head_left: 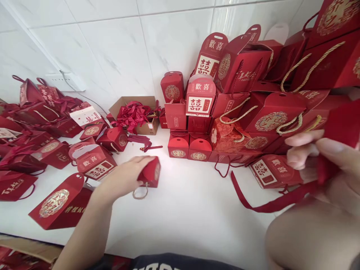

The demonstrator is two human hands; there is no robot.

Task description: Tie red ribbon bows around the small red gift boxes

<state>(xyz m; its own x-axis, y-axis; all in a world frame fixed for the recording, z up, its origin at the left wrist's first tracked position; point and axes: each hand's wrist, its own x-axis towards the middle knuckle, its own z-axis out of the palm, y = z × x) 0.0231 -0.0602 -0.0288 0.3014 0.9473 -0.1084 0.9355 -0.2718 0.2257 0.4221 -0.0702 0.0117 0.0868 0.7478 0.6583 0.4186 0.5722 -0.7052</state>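
Note:
My left hand (135, 172) is closed over a small red gift box (153, 173) on the white table. A twisted cord handle (140, 195) sticks out below the box. Close to the camera at the right, my right hand (323, 157) pinches a dark red ribbon (264, 206), whose loose end hangs down and curves left. A broad red piece (344, 123) stands up from the same fingers; whether it belongs to the ribbon cannot be made out. Behind the ribbon lies a red box (277, 170) with white lettering.
Red gift boxes (178, 144) are stacked against the tiled wall (112, 56). More boxes (56, 204) crowd the left. A cardboard carton (153, 125) holds ribbon bows (135, 114), with dark red straps (140, 140) before it. A wall socket (66, 82) has a cable.

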